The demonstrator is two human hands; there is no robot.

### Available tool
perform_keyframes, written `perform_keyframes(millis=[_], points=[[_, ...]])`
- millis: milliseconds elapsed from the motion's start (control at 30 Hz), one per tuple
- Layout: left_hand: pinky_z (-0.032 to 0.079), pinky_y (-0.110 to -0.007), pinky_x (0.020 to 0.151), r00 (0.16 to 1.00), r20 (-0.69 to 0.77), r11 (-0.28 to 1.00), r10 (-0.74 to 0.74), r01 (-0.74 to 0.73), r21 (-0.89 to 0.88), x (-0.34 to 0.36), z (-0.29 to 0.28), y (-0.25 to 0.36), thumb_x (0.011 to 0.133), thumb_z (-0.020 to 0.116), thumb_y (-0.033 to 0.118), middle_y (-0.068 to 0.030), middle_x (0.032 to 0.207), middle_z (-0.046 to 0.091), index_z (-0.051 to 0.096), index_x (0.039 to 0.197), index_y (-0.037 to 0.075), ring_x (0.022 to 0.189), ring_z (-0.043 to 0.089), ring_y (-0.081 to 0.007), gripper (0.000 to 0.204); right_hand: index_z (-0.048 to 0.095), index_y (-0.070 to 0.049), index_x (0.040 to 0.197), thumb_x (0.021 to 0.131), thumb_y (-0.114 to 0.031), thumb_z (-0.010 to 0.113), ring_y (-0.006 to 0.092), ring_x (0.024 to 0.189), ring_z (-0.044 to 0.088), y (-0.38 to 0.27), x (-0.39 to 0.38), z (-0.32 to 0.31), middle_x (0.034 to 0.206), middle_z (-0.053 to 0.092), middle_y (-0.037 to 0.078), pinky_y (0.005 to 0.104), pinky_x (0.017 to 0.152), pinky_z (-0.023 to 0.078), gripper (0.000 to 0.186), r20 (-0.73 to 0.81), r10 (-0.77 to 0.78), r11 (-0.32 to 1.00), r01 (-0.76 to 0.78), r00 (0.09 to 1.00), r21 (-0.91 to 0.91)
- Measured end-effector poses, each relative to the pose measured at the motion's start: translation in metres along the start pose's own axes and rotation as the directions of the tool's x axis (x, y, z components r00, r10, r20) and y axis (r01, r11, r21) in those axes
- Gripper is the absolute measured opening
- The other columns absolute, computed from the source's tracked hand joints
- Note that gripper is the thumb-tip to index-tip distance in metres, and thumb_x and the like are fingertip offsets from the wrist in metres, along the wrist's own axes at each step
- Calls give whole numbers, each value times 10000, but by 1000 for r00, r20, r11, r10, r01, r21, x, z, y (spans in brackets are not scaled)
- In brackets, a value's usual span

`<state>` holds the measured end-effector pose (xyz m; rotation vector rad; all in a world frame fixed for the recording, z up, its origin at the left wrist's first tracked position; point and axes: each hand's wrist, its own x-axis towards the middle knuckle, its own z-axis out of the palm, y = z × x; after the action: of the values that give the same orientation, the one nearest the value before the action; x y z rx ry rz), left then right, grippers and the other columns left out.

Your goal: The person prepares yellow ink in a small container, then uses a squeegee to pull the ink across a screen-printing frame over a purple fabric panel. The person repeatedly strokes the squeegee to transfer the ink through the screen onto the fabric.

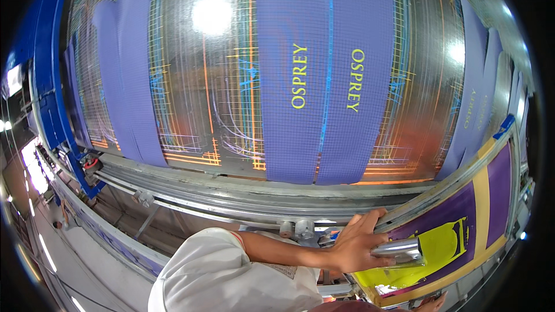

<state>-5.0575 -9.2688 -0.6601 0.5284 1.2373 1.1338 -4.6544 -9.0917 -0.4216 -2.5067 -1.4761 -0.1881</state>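
Note:
My left hand (355, 247) reaches across from a white sleeve to the near left end of a printing screen (481, 208). Its fingers curl over the screen's frame edge. Beside the palm, a shiny metal squeegee-like tool (400, 251) lies over the screen; the hand partly hides it. Yellow-green ink (442, 242) is spread on the screen's purple mesh, with a tan tape strip crossing it. At the lower picture edge, my right hand (432, 302) shows only in part, its fingers against the frame's near side.
A long table (191, 81) holds purple fabric panels (295, 17), two bearing yellow lettering. Stray orange, blue and yellow ink lines surround them. A metal rail (191, 196) runs along the table's near edge. A blue machine frame (49, 81) stands at left. Another person (63, 216) is far off.

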Motion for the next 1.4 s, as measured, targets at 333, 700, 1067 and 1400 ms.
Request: perform_keyframes(millis=[333, 700, 1067, 1400], points=[[389, -459, 998, 996, -94, 999, 4, 1, 51, 0, -2, 9, 792, 802, 536, -235, 1437, 419, 750, 1008, 55, 1183, 467, -407, 529, 624, -32, 1286, 998, -377, 558, 317, 967, 641, -34, -9, 9, 1162, 650, 192, 448, 759, 575, 455, 65, -45, 996, 40, 997, 82], [433, -474, 995, 873, -440, 918, 209, -20, 395, -18, 55, 7, 774, 767, 658, -215, 1318, 529, 757, 1192, 103, 1138, 549, -395, 695, 593, -94, 1098, 1020, -344, 626, 50, 447, 250, -4, 27, 98, 567, 267, -50, 282, 398, 205, 264, 336, -198, 685, -116, 921, 719], [519, -337, 909, 327, -812, 854, 483, -380, 355, -260, 54, 41, 913, 772, 220, -79, 1249, 556, 695, 1164, -33, 1041, 638, -176, 365, 621, -114, 1021, 963, -236, 686, 34, 557, 420, -119, -56, 112, 684, 446, -62, 209, 463, 303, 150, 385, -794, 277, -283, 471, 918], [520, -333, 898, -489, -872, 847, 16, -457, 272, -590, 149, -95, 943, 761, 259, -106, 1212, 656, 608, 1276, -59, 1026, 647, -184, 485, 635, -31, 1096, 847, -358, 760, 285, 1004, 629, -126, -455, 24, 1030, 670, 180, 366, 915, 482, 429, 49, -959, 97, -160, -278, 982]])
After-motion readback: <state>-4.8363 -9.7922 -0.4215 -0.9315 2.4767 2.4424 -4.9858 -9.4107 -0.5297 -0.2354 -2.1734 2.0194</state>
